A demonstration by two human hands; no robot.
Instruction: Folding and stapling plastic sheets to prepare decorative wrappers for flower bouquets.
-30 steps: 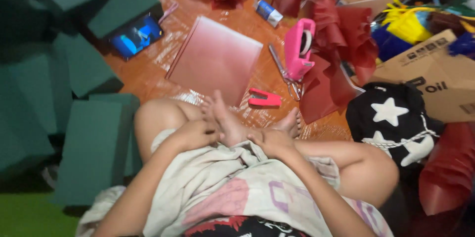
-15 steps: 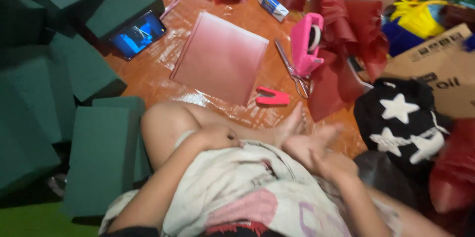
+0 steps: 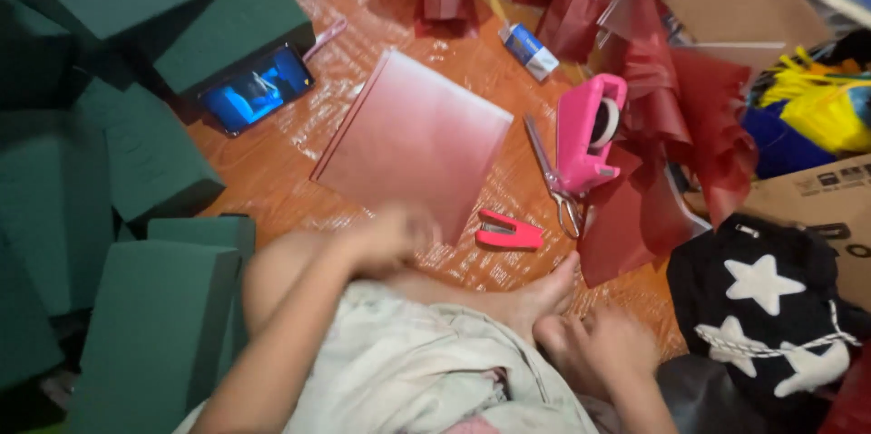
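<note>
A person sits on an orange floor (image 3: 272, 162) with bare knees drawn up. Compared with a second ago, when both hands met in the middle of the lap, the hands have parted. The left hand (image 3: 392, 236) has moved forward over the raised knee and now sits at the near edge of a pink-to-white sheet of paper (image 3: 413, 139); it is blurred with motion, so I cannot tell whether its fingers touch or pinch the sheet. The right hand (image 3: 606, 343) has dropped beside the bare foot (image 3: 543, 300), fingers loosely curled and holding nothing that I can see. I judge the left hand to be going for the sheet.

From left to right: dark green foam blocks (image 3: 150, 325) are heaped along the left side, and a phone (image 3: 257, 89) with a lit screen leans against one of them. The sheet lies flat in the middle. Just beyond its near corner lies a small red stapler (image 3: 508, 232). Next come scissors (image 3: 552, 175) and a pink tape dispenser (image 3: 588, 135), side by side. Dark red wrapping paper (image 3: 671, 153) crowds the upper right, then a black bag with white stars (image 3: 771, 307) and a cardboard box (image 3: 835, 207). Nothing lies on the sheet itself; the stapler is its nearest neighbour.
</note>
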